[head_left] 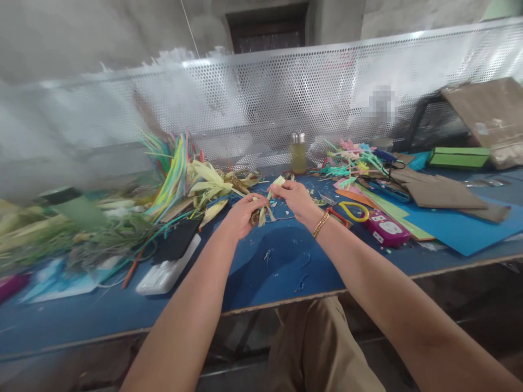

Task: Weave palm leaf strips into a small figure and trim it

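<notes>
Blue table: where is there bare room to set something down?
The widest open patch of table, strewn with small scraps, lies between the white case and purple device, up to the front edge. Crowded: pale husk-like leaves left, cardboard and blue sheet right.

The left hand [245,214] is holding a fibrous bundle [263,218]; the right hand [295,197] is pinching a pale strip [278,182]. From them, a yellowish bottle [298,155] is standing at one o'clock, a magenta box [386,227] is lying at three o'clock.
</notes>
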Available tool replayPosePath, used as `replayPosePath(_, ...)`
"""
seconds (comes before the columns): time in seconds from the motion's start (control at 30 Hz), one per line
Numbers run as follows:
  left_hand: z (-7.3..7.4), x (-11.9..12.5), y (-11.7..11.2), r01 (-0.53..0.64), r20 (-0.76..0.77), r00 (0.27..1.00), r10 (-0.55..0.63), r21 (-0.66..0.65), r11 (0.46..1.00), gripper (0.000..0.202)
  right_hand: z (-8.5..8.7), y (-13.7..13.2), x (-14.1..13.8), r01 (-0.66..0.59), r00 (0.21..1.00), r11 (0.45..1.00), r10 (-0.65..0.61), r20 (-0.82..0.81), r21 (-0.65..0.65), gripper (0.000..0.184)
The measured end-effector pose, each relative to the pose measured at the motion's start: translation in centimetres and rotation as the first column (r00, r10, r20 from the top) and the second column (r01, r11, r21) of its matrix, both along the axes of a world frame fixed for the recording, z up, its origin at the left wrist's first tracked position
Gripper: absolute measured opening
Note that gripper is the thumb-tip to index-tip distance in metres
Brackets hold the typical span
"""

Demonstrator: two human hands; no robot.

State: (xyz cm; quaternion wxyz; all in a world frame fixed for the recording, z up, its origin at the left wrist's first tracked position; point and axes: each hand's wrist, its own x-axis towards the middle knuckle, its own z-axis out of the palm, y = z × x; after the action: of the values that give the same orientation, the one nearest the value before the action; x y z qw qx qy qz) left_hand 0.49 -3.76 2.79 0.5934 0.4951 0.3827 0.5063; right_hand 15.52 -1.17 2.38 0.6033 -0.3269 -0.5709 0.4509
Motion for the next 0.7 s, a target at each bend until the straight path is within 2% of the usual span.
replayPosePath(0.13,0.0,-0.1,0.0,0.031,-0.020,0.999,-0.031,-0.003,1.000,0.024,-0.2,0.5,0.3,0.036,0.999,0.999,-0.036,-0.017,0.000,0.025)
replayPosePath(0.23,-0.1,-0.3,0.1,0.045,0.020,0.999,-0.044,-0.004,0.999,0.028,-0.5,1.2,0.7,0.075,0.994,0.997,-0.075,0.081,0.006,0.026)
replayPosePath(0.3,-0.3,-0.4,0.2,0.062,0.032,0.998,-0.062,0.000,0.998,0.037,-0.6,1.6,1.0,0.152,0.973,0.988,-0.149,0.176,0.000,0.026)
replayPosePath(0.33,-0.4,-0.4,0.3,0.063,0.027,0.998,-0.063,0.005,0.998,0.041,-0.6,1.7,1.2,0.235,0.947,0.972,-0.232,0.223,0.014,0.029)
replayPosePath(0.4,-0.6,-0.4,0.4,0.030,-0.004,1.000,-0.030,0.019,0.999,0.045,-0.4,1.6,1.5,0.426,0.843,0.896,-0.443,0.305,0.126,0.046)
replayPosePath(0.47,-0.9,-0.4,0.6,-0.029,-0.053,0.998,0.031,0.038,0.999,0.042,-0.2,1.3,1.6,0.498,0.727,0.812,-0.583,0.363,0.305,0.055)
replayPosePath(0.5,-1.0,-0.4,0.7,-0.051,-0.080,0.995,0.055,0.053,0.997,0.040,-0.1,1.1,1.6,0.464,0.702,0.801,-0.593,0.393,0.378,0.051)
replayPosePath(0.57,-1.2,-0.5,0.8,-0.057,-0.126,0.990,0.068,0.090,0.994,0.036,0.1,0.7,1.5,0.322,0.715,0.841,-0.517,0.471,0.435,0.036)
replayPosePath(0.63,-1.3,-0.5,0.9,-0.027,-0.145,0.988,0.043,0.110,0.994,0.033,0.0,0.6,1.3,0.194,0.766,0.899,-0.388,0.512,0.392,0.023)
replayPosePath(0.7,-1.3,-0.5,0.8,0.001,-0.118,0.993,0.010,0.093,0.996,0.029,-0.3,0.7,1.0,0.119,0.854,0.948,-0.250,0.457,0.296,0.016)
